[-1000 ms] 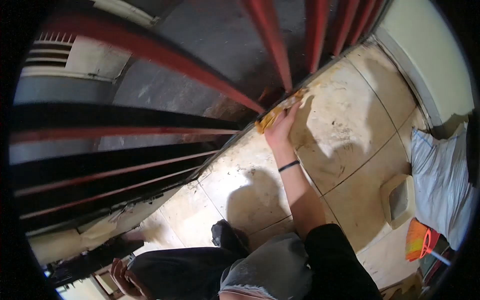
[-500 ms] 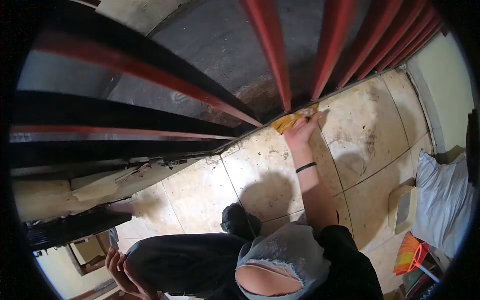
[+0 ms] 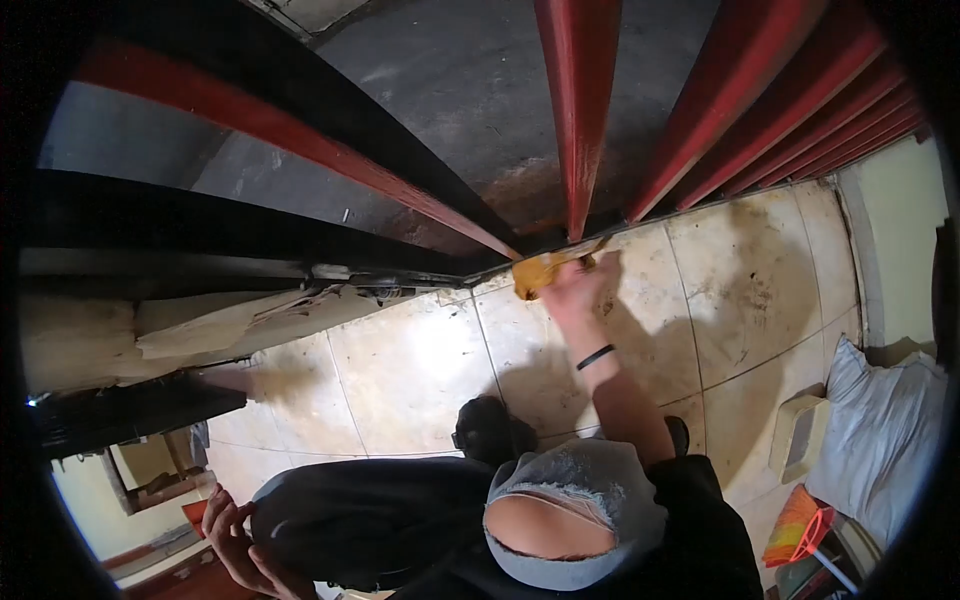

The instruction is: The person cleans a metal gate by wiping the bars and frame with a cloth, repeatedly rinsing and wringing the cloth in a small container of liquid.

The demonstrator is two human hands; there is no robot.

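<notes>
Right hand grips yellow cloth on stained tiles beside red bars

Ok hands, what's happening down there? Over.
Right hand holding yellow-brown cloth at pale tiled floor's edge. Left hand loosely curled beside dark-trousered knee. Tall red bars close beyond cloth.
</notes>
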